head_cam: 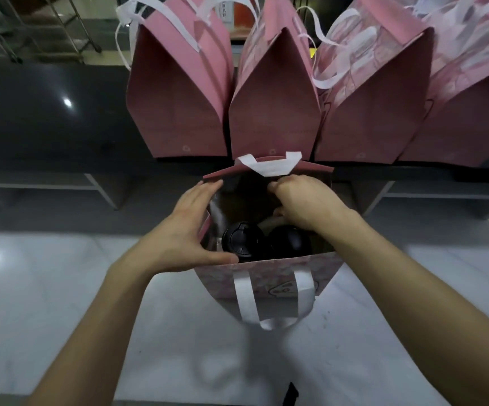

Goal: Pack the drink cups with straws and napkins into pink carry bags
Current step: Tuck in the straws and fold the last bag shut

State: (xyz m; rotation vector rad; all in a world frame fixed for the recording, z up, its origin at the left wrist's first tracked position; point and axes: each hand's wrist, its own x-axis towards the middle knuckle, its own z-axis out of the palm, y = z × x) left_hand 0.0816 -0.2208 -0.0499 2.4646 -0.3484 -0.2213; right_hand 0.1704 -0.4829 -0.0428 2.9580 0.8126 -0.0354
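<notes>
- We see two lidded cups (243, 240) already in the open bag (269, 278); four bags (272, 112) stand behind.
- Left hand (184, 227), fingers straight, steadies the bag; right hand (302, 200) reaches inside with fingers curled, what it holds unclear.

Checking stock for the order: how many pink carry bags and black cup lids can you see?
Pink carry bags: 5, one open bag held by both hands, four closed behind it
Black cup lids: 2, inside the open bag
Total: 7

Five pink carry bags (266, 276), two black-lidded drink cups (242, 240) in the open one, two hands (179, 232)
</notes>
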